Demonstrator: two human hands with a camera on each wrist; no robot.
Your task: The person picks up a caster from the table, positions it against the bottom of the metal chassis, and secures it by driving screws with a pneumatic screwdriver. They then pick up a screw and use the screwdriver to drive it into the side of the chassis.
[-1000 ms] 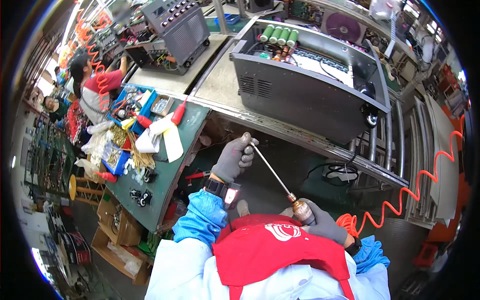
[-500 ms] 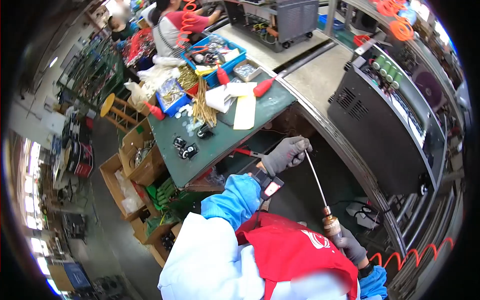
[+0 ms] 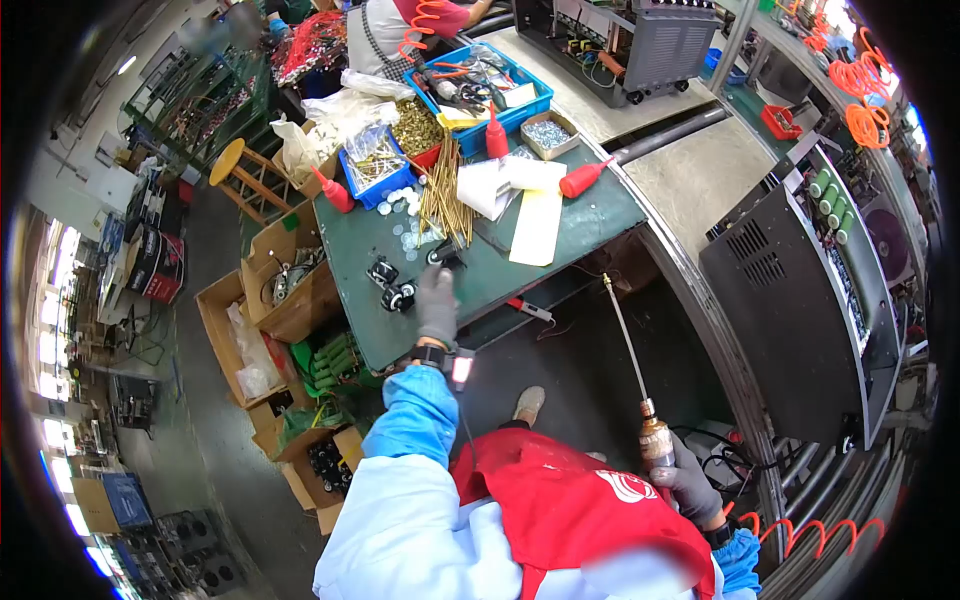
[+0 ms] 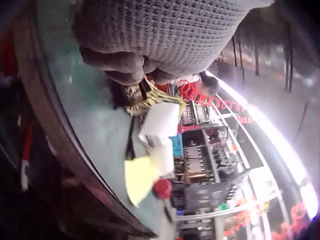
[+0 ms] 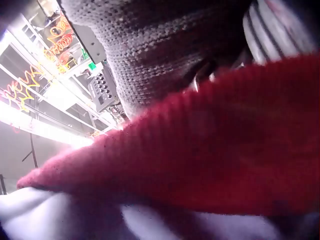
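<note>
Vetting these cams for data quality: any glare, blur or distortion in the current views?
Head: fisheye, corners black, windows at left overexposed, blurred patch at the bottom over the clothing. Left wrist: green table edge bowed, bright light band at right blown out. Right wrist: red apron soft, lights at left glaring.

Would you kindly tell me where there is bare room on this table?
On the table, the near corner looks bare, between the black casters, the left hand and the edge; so does the patch between the yellow paper, the lying red bottle and the right edge. The far side is crowded with blue bins and thin rods.
</note>
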